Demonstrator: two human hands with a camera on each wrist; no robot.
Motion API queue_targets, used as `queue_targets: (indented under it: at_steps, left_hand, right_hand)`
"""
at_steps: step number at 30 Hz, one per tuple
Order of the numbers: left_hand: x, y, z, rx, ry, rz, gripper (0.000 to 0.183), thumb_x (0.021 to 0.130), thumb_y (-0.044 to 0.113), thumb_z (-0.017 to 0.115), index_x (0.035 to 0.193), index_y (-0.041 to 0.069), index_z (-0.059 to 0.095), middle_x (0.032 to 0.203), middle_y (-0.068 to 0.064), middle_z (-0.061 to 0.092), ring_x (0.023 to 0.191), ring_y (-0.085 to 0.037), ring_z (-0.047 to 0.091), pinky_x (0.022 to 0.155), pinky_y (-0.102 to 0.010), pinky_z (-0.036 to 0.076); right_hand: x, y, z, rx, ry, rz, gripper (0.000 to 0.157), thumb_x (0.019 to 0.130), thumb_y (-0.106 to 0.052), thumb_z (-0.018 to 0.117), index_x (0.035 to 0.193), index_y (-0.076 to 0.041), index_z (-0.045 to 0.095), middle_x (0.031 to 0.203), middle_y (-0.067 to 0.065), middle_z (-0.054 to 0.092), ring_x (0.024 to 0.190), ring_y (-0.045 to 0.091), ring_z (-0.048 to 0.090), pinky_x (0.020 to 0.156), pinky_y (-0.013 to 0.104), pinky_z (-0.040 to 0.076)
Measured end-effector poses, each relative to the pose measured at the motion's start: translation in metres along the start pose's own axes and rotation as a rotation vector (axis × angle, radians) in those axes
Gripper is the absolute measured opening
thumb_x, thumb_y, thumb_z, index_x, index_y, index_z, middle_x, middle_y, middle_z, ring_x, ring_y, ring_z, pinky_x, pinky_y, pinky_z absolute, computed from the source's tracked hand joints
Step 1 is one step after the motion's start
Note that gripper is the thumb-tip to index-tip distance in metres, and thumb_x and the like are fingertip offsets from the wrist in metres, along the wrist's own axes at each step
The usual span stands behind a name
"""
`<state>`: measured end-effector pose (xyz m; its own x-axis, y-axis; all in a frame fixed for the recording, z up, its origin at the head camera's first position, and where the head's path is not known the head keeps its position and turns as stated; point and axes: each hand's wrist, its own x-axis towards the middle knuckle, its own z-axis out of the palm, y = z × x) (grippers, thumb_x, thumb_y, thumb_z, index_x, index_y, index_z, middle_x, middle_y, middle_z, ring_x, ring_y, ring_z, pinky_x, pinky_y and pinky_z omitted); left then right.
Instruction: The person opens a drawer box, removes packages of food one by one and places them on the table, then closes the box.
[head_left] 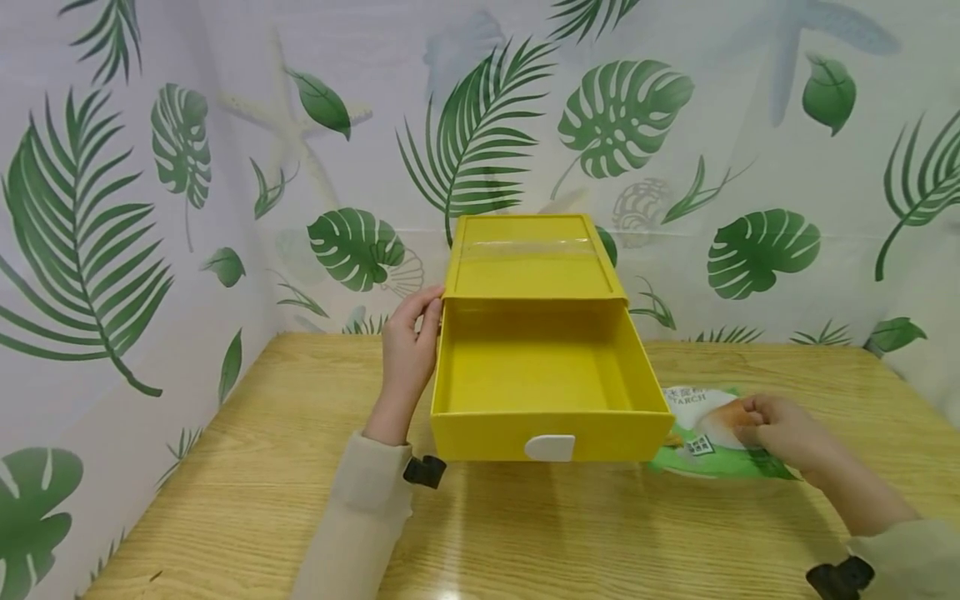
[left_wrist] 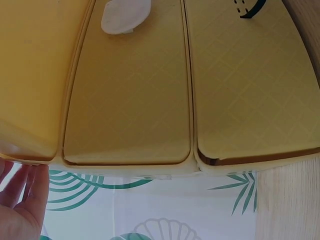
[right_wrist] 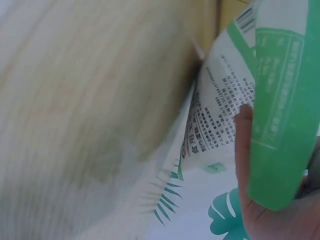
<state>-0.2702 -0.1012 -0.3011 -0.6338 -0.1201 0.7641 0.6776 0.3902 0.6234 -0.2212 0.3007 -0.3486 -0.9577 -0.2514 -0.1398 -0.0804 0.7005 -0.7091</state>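
Note:
A yellow drawer box stands on the table with its top drawer pulled out; the drawer's inside is bare and its front bears a white tab. My left hand rests against the box's left side, fingers fairly straight, at the rim in the left wrist view. To the right of the drawer, my right hand pinches a green and white starch bag. Printed text covers the bag in the right wrist view, where its green edge hides part of the hand.
Two closed drawer fronts show in the left wrist view, one with a white tab, the other with a dark piece. The wooden table ends at a leaf-patterned cloth behind and on the left.

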Motion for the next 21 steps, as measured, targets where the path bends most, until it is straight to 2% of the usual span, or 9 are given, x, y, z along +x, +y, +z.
queue_targets:
  at_steps: [2, 4, 8, 11, 21]
  left_hand:
    - [0.000, 0.000, 0.000, 0.000, -0.001, 0.002, 0.023, 0.081, 0.015, 0.044, 0.096, 0.002, 0.056, 0.093, -0.007, 0.054, 0.080, -0.012, 0.049, 0.056, -0.022, 0.045]
    - [0.000, 0.000, 0.000, 0.001, 0.002, 0.005, 0.023, 0.081, 0.015, 0.044, 0.096, 0.002, 0.056, 0.093, -0.007, 0.054, 0.080, -0.012, 0.049, 0.056, -0.022, 0.045]
    - [0.000, 0.001, 0.000, 0.003, 0.006, 0.004, 0.022, 0.081, 0.014, 0.045, 0.096, 0.002, 0.056, 0.093, -0.006, 0.054, 0.079, -0.012, 0.050, 0.055, -0.020, 0.045]
    - [0.000, 0.001, 0.000, 0.003, 0.006, 0.004, 0.022, 0.081, 0.014, 0.045, 0.096, 0.002, 0.056, 0.093, -0.006, 0.054, 0.079, -0.012, 0.049, 0.054, -0.020, 0.045]
    - [0.000, 0.001, 0.001, 0.012, 0.009, 0.005, 0.022, 0.081, 0.014, 0.045, 0.095, 0.002, 0.056, 0.092, -0.006, 0.054, 0.079, -0.012, 0.049, 0.054, -0.019, 0.045]
  right_hand:
    - [0.001, 0.001, 0.004, -0.072, 0.021, -0.011, 0.053, 0.080, -0.019, 0.045, 0.110, 0.020, 0.024, 0.103, 0.036, 0.031, 0.087, 0.041, 0.037, 0.063, 0.041, 0.039]
    - [0.001, 0.002, 0.006, -0.147, 0.045, -0.027, 0.046, 0.080, -0.016, 0.046, 0.105, 0.020, 0.030, 0.096, 0.033, 0.038, 0.081, 0.037, 0.041, 0.058, 0.037, 0.040]
    - [0.002, 0.003, 0.010, -0.244, 0.080, -0.036, 0.045, 0.077, -0.013, 0.049, 0.102, 0.020, 0.032, 0.094, 0.034, 0.039, 0.082, 0.040, 0.041, 0.058, 0.039, 0.040]
    - [0.003, 0.004, 0.012, -0.284, 0.094, -0.025, 0.042, 0.076, -0.012, 0.051, 0.100, 0.019, 0.035, 0.092, 0.034, 0.041, 0.082, 0.042, 0.040, 0.058, 0.040, 0.040]
    - [0.002, 0.007, 0.016, -0.346, 0.114, -0.007, 0.039, 0.072, -0.014, 0.056, 0.093, 0.016, 0.041, 0.082, 0.026, 0.049, 0.075, 0.037, 0.046, 0.054, 0.036, 0.041]
